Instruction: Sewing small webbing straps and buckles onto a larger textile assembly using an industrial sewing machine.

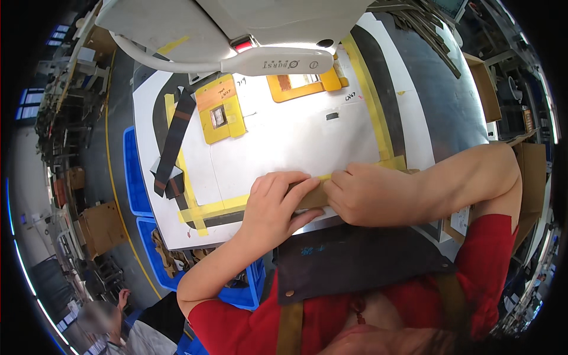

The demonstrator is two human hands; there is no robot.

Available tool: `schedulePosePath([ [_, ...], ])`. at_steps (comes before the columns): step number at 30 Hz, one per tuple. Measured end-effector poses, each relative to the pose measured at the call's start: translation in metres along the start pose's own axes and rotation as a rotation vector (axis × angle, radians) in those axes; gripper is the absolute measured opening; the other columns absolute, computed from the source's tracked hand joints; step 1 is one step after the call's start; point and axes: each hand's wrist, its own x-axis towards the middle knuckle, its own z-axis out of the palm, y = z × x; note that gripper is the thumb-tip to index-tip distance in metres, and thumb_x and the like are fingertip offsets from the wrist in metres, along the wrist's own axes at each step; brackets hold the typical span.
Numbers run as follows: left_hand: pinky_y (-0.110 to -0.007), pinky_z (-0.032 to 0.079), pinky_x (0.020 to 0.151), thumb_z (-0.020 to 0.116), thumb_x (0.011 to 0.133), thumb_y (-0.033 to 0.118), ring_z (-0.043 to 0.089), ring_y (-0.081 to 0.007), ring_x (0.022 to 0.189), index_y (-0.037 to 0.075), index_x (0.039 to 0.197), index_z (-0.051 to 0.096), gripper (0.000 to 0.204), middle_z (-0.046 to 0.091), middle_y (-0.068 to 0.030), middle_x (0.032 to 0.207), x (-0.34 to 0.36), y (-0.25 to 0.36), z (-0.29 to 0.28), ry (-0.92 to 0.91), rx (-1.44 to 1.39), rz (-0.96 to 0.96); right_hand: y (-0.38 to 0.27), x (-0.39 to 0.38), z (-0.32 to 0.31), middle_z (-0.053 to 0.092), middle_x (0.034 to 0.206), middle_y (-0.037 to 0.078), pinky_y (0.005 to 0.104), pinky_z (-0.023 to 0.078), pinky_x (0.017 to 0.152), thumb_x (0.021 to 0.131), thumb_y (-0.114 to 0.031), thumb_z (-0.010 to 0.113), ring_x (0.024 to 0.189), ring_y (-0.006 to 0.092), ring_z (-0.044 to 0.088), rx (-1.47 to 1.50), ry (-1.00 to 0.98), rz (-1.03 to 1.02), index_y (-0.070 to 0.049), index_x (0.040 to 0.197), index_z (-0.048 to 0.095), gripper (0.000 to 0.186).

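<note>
At near edge of white work table (296, 142), under sewing-machine head (236, 23): yellow tape frame (378, 118); yellow templates (220, 109); black strap (173, 142). Left hand (273, 204) flat, right hand (355, 195) pinching, both pressing tan leather strip (312, 198). Risk judged: strip skewing off tape line through uneven finger pressure.

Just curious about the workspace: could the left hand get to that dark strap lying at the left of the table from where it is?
Probably yes. The left hand rests on a tan strip, and only bare table lies between it and the dark strap.
</note>
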Motion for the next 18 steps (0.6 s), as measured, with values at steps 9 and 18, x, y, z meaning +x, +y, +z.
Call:
schedulePosePath([
  [9, -0.034, 0.045, 0.084, 0.075, 0.074, 0.021, 0.057, -0.0236, 0.1, 0.003, 0.114, 0.056, 0.047, 0.059, -0.0111, 0.112, 0.047, 0.014, -0.043, -0.15, -0.415, -0.235, 0.024, -0.019, -0.008, 0.058, 0.089, 0.005, 0.0297, 0.046, 0.064, 0.072, -0.014, 0.062, 0.077, 0.0194, 0.058, 0.145, 0.404, 0.166, -0.008, 0.087, 0.058, 0.017],
  [18, -0.025, 0.043, 0.065, 0.065, 0.086, 0.019, 0.052, -0.0085, 0.066, 0.003, 0.099, 0.062, 0.021, 0.059, -0.0025, 0.072, 0.094, 0.005, -0.054, -0.389, -0.903, -0.45, 0.052, -0.028, -0.001, 0.055, 0.088, 0.002, 0.0237, 0.046, 0.061, 0.092, -0.036, 0.057, 0.07, 0.0097, 0.055, 1.945, 0.228, 0.664, -0.004, 0.098, 0.059, 0.033],
])
